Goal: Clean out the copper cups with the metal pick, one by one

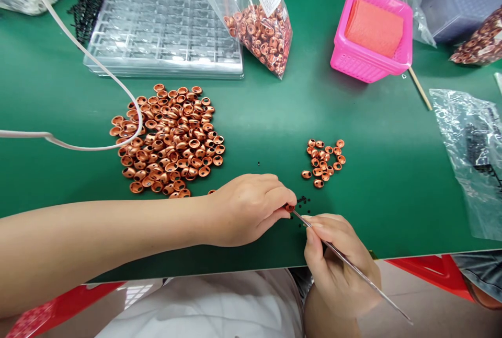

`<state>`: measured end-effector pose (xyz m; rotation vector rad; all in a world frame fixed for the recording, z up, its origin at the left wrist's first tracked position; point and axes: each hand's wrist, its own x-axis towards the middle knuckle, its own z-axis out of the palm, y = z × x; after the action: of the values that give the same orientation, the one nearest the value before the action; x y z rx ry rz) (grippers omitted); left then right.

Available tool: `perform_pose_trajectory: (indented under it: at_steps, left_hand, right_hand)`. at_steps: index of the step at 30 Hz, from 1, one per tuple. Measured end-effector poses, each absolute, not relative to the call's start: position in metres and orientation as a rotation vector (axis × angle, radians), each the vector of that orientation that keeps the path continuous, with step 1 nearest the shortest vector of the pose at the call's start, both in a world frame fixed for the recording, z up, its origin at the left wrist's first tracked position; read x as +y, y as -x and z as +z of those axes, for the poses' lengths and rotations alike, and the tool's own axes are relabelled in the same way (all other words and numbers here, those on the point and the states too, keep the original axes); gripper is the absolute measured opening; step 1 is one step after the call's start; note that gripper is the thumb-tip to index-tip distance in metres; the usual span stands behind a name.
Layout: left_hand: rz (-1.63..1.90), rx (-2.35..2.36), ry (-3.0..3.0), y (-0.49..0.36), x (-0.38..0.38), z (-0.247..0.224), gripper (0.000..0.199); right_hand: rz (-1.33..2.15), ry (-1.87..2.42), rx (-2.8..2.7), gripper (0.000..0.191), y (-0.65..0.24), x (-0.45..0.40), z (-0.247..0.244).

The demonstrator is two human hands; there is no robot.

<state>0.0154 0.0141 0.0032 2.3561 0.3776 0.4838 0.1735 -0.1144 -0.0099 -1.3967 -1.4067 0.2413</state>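
Between the fingertips of my left hand (251, 207) is a small copper-coloured cup-shaped part (289, 208). My right hand (339, 259) grips a thin metal pick (355, 266) like a pen, its tip at that part. Whether the tip is inside the part's hole cannot be made out. Tiny black pieces (304, 200) lie scattered on the table just beyond the fingers. Up and to the left spreads a large pile of the same copper-coloured parts (172, 139). A smaller group of copper-coloured parts (323, 160) sits beyond my right hand.
Stacked clear plastic trays (164, 24) stand at the back left, beside a bag of copper-coloured parts (262, 30). A pink basket (371, 69) holds an orange-red block. A white cable (98, 61) hangs across the left. Clear bags (466, 160) lie at right on the green table (266, 118).
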Motion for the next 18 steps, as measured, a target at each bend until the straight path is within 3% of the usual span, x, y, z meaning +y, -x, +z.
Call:
perform_pose_trajectory:
  at_steps: [18]
  left_hand:
    - [0.515,0.271,-2.417,-0.0131,0.0096,0.0103,0.015]
  right_hand:
    - [0.297,1.277,-1.416,0.04,-0.1811,-0.1187,-0.0108]
